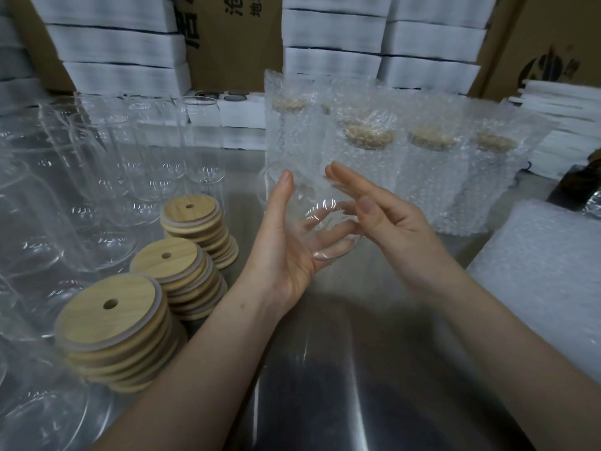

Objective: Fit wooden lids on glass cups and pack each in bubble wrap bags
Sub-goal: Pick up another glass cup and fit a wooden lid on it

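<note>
A clear glass cup is held tilted above the metal table, with no lid on it. My left hand grips it from the left, thumb up along its side and fingers curled beneath, showing through the glass. My right hand lies with straight fingers against the cup's right side. Three stacks of round wooden lids with a centre hole stand at the left: near, middle and far. Several lidded cups in bubble wrap bags stand behind my hands.
Many empty glass cups crowd the table's left side. A pile of flat bubble wrap bags lies at the right. White foam boxes and cardboard cartons are stacked along the back.
</note>
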### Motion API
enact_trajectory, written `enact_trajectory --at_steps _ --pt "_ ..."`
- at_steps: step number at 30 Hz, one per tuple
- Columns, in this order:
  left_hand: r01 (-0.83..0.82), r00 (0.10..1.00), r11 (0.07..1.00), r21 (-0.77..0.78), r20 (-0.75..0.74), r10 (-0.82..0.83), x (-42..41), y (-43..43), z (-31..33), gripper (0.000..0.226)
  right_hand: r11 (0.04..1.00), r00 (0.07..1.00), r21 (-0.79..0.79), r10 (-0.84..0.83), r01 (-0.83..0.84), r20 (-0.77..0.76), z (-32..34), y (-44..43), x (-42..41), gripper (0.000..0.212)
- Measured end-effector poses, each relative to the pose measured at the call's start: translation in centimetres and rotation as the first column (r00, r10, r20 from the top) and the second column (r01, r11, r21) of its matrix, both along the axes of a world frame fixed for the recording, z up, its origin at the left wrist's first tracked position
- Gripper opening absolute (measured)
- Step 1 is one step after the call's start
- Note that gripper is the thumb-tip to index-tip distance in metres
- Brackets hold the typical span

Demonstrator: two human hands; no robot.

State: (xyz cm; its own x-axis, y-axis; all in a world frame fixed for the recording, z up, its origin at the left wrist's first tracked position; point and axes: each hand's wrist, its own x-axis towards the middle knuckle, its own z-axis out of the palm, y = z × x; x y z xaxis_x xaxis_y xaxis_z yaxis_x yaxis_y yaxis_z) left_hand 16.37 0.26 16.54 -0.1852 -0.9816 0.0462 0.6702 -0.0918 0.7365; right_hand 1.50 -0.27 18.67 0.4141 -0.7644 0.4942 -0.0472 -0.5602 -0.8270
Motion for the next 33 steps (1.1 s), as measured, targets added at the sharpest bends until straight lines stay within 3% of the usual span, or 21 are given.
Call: enact_trajectory --at_steps 5,10,15,18,24,33 --pt "0.064 0.998 0.998 0.0 -0.024 -0.064 0.6 -0.2 0.1 0.082 0.996 0.991 0.043 0.085 -0.081 -0.107 0.2 -0.7 -1.1 0.046" --pt "0.131 0.981 0.989 0.061 -0.154 -0.12 0.6 0.0 0.2 0.077 0.997 0.994 -0.009 0.082 -0.083 -0.073 0.1 -0.8 -1.1 0.064" --pt "0.112 0.965 0.985 0.129 -0.251 -0.076 -0.2 0.0 0.1 0.07 0.975 0.985 -0.21 -0.107 0.076 -0.138 -0.2 -0.2 -0.1 0.074" --pt "0.109 0.97 0.987 0.12 -0.228 -0.08 -0.6 0.1 0.0 0.069 0.932 0.964 -0.315 -0.231 0.181 -0.129 -0.6 0.2 0.4 0.076" --pt "0.163 0.942 0.978 0.128 -0.315 -0.116 -1.7 1.0 0.3 0.068 0.894 0.931 -0.292 -0.365 0.341 -0.029 -0.9 0.9 1.4 0.078" --pt "0.087 0.989 0.993 0.08 -0.127 -0.077 -1.5 0.6 0.1 0.067 0.887 0.908 -0.196 -0.412 0.418 0.075 -0.9 1.1 2.2 0.059"
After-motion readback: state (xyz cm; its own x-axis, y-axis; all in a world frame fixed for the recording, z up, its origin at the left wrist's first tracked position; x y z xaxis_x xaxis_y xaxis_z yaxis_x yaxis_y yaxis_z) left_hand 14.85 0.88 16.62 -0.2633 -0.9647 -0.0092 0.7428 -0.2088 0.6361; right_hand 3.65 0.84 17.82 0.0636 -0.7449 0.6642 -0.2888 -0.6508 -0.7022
